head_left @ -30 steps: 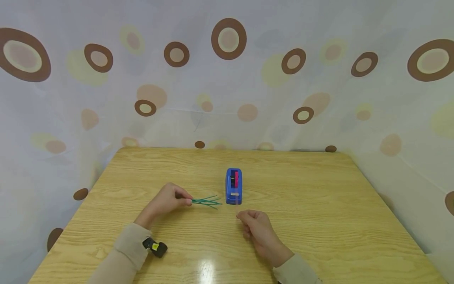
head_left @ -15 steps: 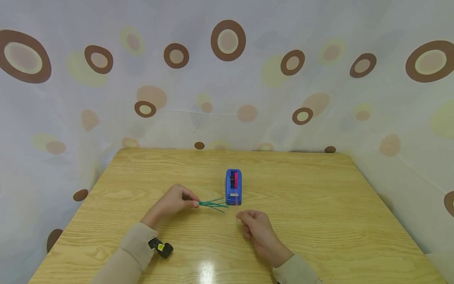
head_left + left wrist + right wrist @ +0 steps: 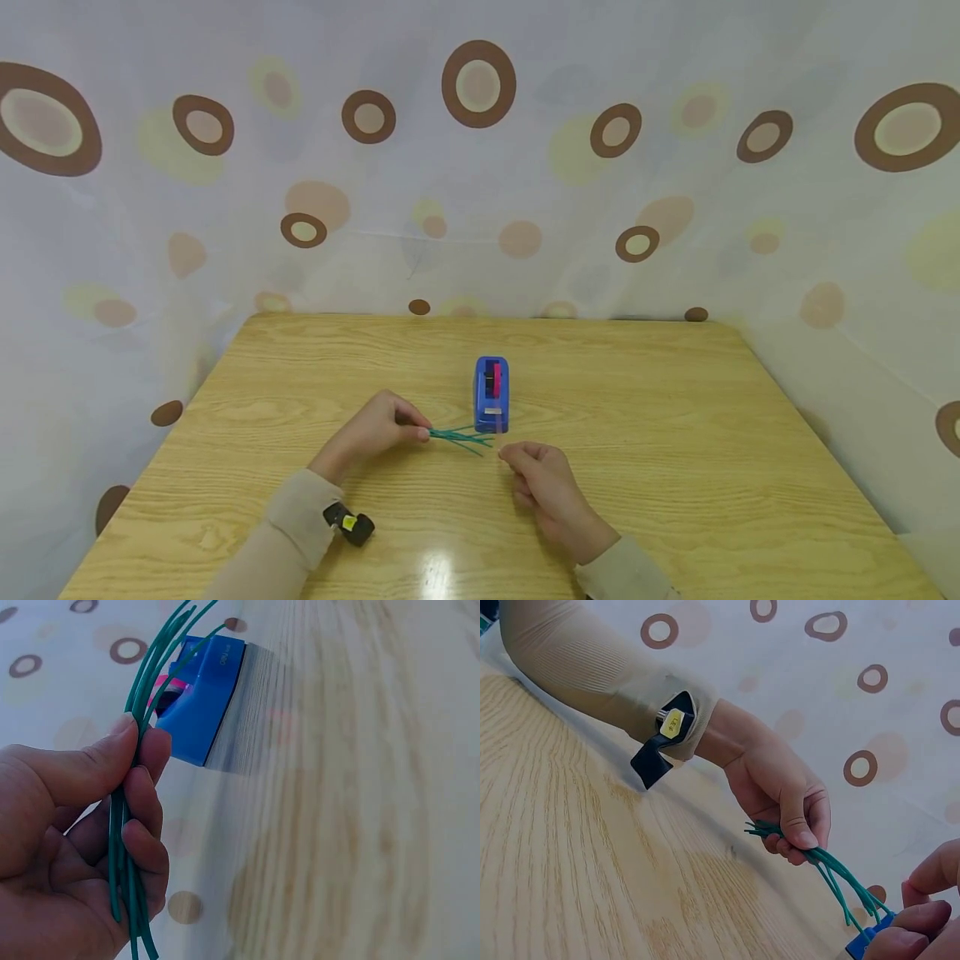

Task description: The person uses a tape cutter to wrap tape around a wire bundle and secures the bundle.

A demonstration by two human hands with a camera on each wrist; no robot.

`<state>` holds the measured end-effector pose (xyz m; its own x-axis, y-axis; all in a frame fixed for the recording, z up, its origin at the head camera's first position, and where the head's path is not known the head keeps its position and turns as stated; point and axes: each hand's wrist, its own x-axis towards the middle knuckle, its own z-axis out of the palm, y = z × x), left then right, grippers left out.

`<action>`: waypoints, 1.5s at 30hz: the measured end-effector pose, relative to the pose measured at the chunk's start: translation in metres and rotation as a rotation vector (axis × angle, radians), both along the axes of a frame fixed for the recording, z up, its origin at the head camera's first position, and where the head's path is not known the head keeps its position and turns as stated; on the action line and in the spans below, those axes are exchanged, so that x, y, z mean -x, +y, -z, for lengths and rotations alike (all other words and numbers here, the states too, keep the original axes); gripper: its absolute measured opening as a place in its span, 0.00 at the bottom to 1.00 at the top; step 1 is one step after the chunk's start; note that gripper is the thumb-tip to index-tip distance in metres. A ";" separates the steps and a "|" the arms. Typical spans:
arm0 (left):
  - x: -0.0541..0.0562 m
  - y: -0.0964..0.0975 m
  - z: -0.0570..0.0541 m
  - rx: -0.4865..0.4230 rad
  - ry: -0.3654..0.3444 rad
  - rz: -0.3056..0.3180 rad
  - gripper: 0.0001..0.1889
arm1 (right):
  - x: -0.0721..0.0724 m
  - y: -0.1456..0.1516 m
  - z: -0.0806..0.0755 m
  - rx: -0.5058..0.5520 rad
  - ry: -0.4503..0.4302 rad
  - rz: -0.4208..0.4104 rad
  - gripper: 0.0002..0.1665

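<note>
In the head view my left hand (image 3: 381,429) pinches a bundle of thin green wires (image 3: 456,436) between thumb and fingers. The wires' loose ends fan out to the right, close in front of a blue tape dispenser (image 3: 491,402). The left wrist view shows the wire bundle (image 3: 135,862) running along the curled fingers, its lower ends below the palm. A strip of clear tape (image 3: 498,423) hangs off the dispenser's front toward my right hand (image 3: 551,492), whose thumb and forefinger pinch its end. The wire ends lie just left of those fingertips.
Everything is over a wooden table (image 3: 675,417), with a patterned curtain (image 3: 480,183) behind and at both sides. A black wrist device (image 3: 349,523) with a yellow label is strapped on the left sleeve (image 3: 292,517). A pink tape roll (image 3: 497,379) sits inside the dispenser.
My left hand has moved right with the wire bundle, bringing the wires' ends from left of the dispenser to its front, near the tape. My right hand has stayed nearly still.
</note>
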<state>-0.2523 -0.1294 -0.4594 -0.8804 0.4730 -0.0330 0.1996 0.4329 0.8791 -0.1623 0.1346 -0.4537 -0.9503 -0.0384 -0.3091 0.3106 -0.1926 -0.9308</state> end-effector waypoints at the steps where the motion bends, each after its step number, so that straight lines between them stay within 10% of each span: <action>1: 0.000 0.001 0.000 0.000 -0.001 0.000 0.03 | 0.000 0.000 0.000 0.002 -0.002 0.000 0.07; 45: -0.004 0.048 0.003 -0.033 0.037 -0.021 0.02 | -0.001 0.000 -0.004 0.007 0.002 0.039 0.15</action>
